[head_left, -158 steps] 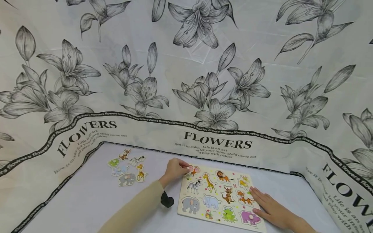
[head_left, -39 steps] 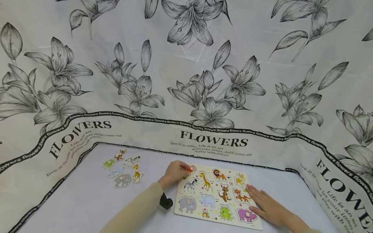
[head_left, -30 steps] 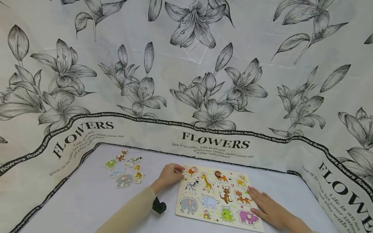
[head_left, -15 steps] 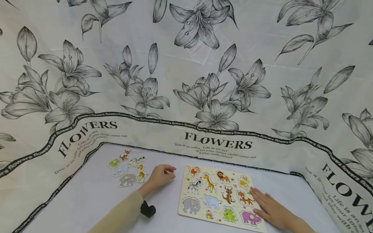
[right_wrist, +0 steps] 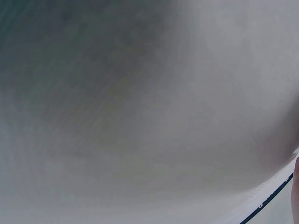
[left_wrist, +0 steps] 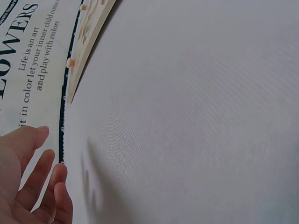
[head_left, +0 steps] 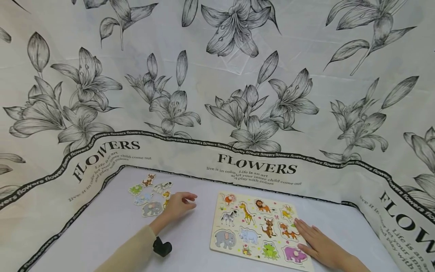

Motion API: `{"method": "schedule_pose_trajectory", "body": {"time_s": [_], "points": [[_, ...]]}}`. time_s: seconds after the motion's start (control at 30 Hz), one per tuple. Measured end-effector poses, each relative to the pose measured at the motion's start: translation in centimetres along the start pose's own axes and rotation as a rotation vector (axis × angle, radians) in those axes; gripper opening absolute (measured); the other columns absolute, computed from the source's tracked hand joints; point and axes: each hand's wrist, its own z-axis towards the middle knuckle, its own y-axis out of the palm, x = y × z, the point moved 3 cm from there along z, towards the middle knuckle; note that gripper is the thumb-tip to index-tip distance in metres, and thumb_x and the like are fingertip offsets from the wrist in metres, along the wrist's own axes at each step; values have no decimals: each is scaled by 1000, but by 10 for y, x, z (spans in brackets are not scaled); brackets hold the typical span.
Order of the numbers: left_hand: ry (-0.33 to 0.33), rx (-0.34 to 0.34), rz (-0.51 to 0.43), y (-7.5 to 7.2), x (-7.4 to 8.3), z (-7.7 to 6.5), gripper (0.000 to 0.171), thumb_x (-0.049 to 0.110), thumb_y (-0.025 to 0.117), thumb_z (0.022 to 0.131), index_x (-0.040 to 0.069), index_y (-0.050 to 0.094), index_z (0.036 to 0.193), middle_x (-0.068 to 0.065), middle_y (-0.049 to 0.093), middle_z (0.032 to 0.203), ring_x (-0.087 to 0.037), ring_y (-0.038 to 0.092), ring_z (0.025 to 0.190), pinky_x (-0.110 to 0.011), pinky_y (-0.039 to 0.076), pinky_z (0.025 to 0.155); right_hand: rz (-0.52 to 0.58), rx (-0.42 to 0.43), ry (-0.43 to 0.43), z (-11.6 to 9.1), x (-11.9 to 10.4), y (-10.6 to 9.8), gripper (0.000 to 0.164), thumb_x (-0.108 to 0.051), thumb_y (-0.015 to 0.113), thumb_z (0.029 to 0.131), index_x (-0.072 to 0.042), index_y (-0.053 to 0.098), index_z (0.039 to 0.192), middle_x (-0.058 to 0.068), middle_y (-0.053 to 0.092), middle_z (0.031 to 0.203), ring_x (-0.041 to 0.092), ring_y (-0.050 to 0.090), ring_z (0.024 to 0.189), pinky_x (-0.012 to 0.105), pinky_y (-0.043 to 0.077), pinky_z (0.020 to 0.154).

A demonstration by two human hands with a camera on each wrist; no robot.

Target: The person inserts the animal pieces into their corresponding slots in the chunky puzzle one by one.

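My left hand [head_left: 180, 206] hovers over the white table between the puzzle board [head_left: 255, 251] and the loose pieces. Its fingers are loosely bent with nothing between them, as the left wrist view shows of the same hand [left_wrist: 39, 186]. Behind it, the giraffe piece [head_left: 166, 195] is partly covered. My right hand [head_left: 317, 241] lies on the board's right edge, fingers extended beside the tiger picture [head_left: 289, 230]. At the board's top left corner the monkey [head_left: 229, 199] sits in its spot. The purple hippo [head_left: 295, 255] and the lion [head_left: 263, 206] show knobs.
Left of the board lie more loose animal pieces: elephant [head_left: 151, 209], zebra [head_left: 162, 187], kangaroo [head_left: 148, 180], frog [head_left: 135, 189] and a pale blue animal [head_left: 142, 199]. A flower-printed curtain [head_left: 190, 170] borders the table's back and sides. A black device [head_left: 162, 247] sits at my left wrist.
My left hand has let go of the monkey piece at the board's top left corner and moved left toward the loose pieces. The right hand stays on the board's edge.
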Motion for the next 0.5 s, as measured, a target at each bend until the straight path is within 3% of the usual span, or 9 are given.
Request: {"method": "schedule_pose_trajectory", "body": {"time_s": [0.5], "points": [[51,94,-7,-36,-13,-8,26,2,75,78,2,71,105,-13,72,95,-10,61,74,-20,48,65,14,-17,17,0,4,4,67,-46,47,98,-3,34,147,24,38,148,-26,-19,129,0,-20,98]]}}
